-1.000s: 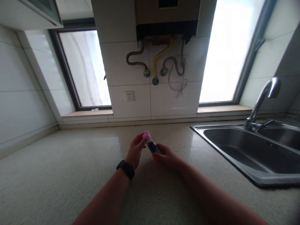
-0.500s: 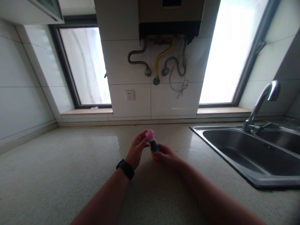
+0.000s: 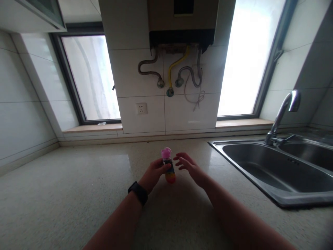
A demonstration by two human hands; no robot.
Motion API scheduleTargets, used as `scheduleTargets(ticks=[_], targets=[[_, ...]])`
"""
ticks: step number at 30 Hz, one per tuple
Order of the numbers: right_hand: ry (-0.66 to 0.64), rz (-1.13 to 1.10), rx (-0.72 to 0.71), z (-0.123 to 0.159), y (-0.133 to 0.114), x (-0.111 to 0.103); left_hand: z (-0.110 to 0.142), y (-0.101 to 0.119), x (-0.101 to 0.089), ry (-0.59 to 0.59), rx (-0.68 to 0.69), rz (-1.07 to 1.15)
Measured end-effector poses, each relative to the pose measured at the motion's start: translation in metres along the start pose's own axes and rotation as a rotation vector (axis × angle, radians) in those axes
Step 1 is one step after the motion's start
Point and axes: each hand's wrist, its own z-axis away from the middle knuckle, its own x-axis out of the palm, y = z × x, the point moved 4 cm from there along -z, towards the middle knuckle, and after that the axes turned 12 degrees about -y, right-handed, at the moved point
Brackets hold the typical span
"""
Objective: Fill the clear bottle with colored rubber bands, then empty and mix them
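Clock is as the wearer sees it, 12 toward the wall [image 3: 189, 116].

Key relation: the small bottle [image 3: 170, 176] lies at about 9 o'clock from the right hand [image 3: 189, 166], just beside its fingertips, with a thin gap showing. The fingers are spread apart and hold nothing; they aim at roughly 10, level with the upper part of the bottle near the pink cap [image 3: 165, 153].

Left hand [image 3: 154, 172] is the nearer one: clamped on the bottle from its 9 o'clock side, thumb across the front of the mid-body. Its other fingers are mostly hidden.

Long axis of the bottle: about 5:30 to 11:30. Pink cap end points just shy of 12, red base toward the wearer. The axis runs crosswise to the right hand's reach. How far the bottle tips up off the tabletop [image 3: 75, 198], and whether the base touches it, I can't tell from this one angle.

Bottle is centre of view, above or on the tabletop, between both hands. Sink [image 3: 299, 200] well apart at 3. Wall socket [image 3: 142, 108] at 11. Black wristband [image 3: 137, 193] on the left wrist, at 8.
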Motion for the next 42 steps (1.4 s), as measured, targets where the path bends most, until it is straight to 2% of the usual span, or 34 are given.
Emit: scheduleTargets(ticks=[2,4,9,13,18,22,29,36,39,42], targets=[[0.056,-0.063,-0.048,0.001,-0.013,-0.010,0.001,-0.003,0.003,-0.031,-0.030,0.004],[0.030,-0.155,-0.090,0.003,-0.024,-0.012,0.002,-0.005,0.008,-0.082,-0.055,0.019],[-0.229,-0.327,-0.123,0.009,-0.039,0.004,0.005,-0.001,0.023,-0.216,-0.069,0.034],[-0.303,-0.354,-0.080,0.014,-0.041,0.015,0.008,0.003,0.030,-0.285,-0.057,0.015],[-0.235,-0.303,-0.043,0.015,-0.041,0.019,0.007,0.002,0.030,-0.261,-0.080,-0.001],[-0.174,-0.250,-0.095,0.011,-0.036,0.019,0.005,0.003,0.029,-0.226,-0.056,-0.055],[-0.087,-0.186,-0.141,0.008,-0.035,0.021,0.003,0.000,0.021,-0.115,-0.022,-0.427],[-0.200,-0.208,-0.147,0.016,-0.050,0.019,0.003,-0.001,0.021,-0.112,-0.020,-0.423],[-0.257,-0.140,-0.134,0.019,-0.055,0.021,0.003,-0.002,0.021,-0.121,-0.024,-0.428],[-0.220,-0.072,-0.124,0.019,-0.054,0.023,0.004,0.001,0.023,-0.139,-0.009,-0.424]])
